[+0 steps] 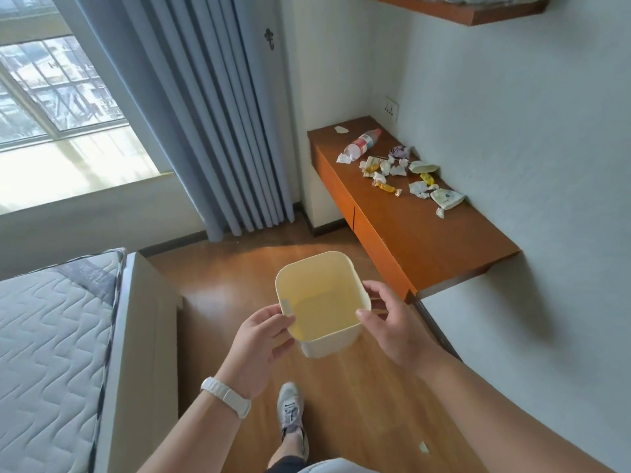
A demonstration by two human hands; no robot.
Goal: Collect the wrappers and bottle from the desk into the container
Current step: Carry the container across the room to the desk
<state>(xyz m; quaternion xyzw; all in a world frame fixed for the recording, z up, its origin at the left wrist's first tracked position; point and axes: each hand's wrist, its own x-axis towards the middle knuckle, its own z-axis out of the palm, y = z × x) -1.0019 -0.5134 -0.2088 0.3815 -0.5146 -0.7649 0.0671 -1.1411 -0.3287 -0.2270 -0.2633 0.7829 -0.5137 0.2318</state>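
A long brown desk (pixel 420 230) sticks out from the wall on the right side of the room, up ahead of the person. The person holds a pale yellow container (pixel 321 302) in the air over the wood floor, with its open top facing up. It looks empty inside. The left hand (pixel 263 343) grips the near left rim, and the right hand (pixel 392 322) grips the right rim, so both hands are closed on the container. A clear bottle (pixel 361 143) lies on its side at the far end of the desk, its long way pointing from near-left to far-right. The wrappers (pixel 403 175) are spread out just beside the bottle and a bit closer. All of it lies ahead and to the right, well apart from the container. The right hand is the nearer one, so it will likely do the picking once the container comes close.
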